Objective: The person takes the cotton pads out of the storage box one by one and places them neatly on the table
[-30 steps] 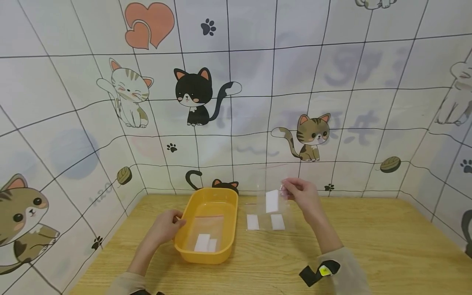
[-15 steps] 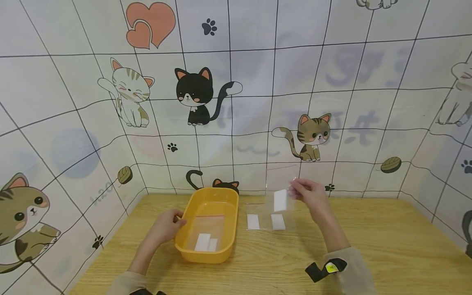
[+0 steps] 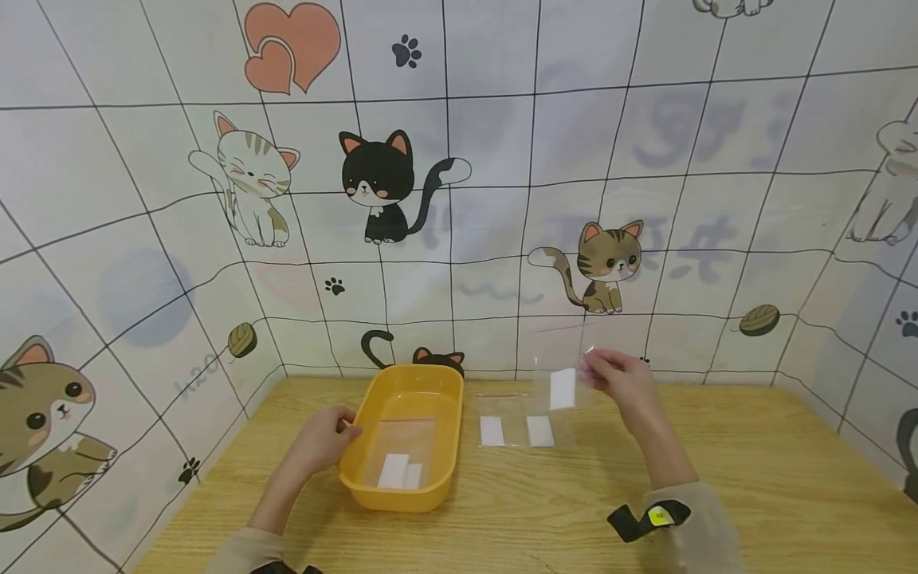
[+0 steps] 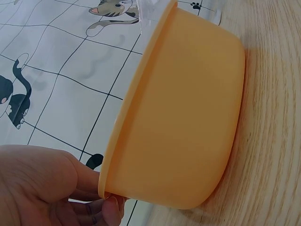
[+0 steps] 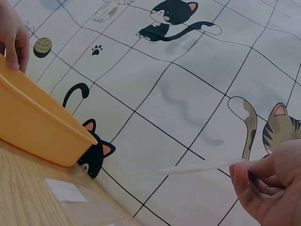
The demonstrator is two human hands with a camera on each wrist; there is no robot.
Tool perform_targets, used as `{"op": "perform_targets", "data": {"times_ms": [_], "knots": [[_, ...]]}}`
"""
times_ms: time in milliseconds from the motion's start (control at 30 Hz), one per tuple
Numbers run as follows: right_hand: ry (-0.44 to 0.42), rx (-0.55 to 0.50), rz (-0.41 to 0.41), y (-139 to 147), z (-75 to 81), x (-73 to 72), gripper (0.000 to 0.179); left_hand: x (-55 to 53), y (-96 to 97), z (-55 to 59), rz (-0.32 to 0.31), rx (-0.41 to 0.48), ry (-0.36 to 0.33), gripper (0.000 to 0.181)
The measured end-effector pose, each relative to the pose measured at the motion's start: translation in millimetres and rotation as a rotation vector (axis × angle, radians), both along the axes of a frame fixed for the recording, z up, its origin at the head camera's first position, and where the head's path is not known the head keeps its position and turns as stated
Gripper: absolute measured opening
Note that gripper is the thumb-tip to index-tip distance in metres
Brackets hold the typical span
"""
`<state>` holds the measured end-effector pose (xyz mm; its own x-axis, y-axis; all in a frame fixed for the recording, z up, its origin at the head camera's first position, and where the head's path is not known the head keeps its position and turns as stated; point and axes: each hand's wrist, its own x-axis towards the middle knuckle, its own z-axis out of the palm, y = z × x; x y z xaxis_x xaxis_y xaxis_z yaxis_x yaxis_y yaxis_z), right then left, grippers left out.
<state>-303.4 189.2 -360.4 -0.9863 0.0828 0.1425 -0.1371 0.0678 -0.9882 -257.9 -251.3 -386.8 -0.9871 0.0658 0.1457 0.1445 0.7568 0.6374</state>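
Observation:
My left hand [image 3: 326,438] grips the left rim of a yellow plastic basin [image 3: 459,430]; the left wrist view shows thumb and fingers at the basin's edge. Inside lies a clear zip bag [image 3: 406,438] with white rectangular pieces in its lower part. Pinched by its right edge, another clear zip bag [image 3: 562,389] with a white piece inside hangs upright from my right hand [image 3: 627,387]. In the right wrist view this bag [image 5: 197,167] appears nearly edge-on. Below it, clear bags [image 3: 512,434] holding two white pieces lie flat on the table, right of the basin.
The wood-grain table [image 3: 753,478] runs back to a white cloth wall [image 3: 488,223] printed with cats and grid lines. Side walls of the same cloth close in at left and right. A black strap [image 3: 649,518] with a yellow tag sits on the right sleeve.
My right hand has moved to the right with the held zip bag, away from the basin. The left hand and basin have stayed in place.

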Motion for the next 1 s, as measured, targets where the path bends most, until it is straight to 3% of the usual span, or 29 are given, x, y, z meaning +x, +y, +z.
{"op": "perform_targets", "data": {"times_ms": [533, 1000], "knots": [[-0.065, 0.047, -0.013, 22, -11.8, -4.6, 0.05, 1.5, -0.1, 1.3, -0.001, -0.007, -0.009, 0.018], [-0.098, 0.003, 0.011, 39, -24.6, -7.5, 0.048, 0.0, 0.0, 0.8, 0.0, -0.016, 0.002, 0.018]]}}
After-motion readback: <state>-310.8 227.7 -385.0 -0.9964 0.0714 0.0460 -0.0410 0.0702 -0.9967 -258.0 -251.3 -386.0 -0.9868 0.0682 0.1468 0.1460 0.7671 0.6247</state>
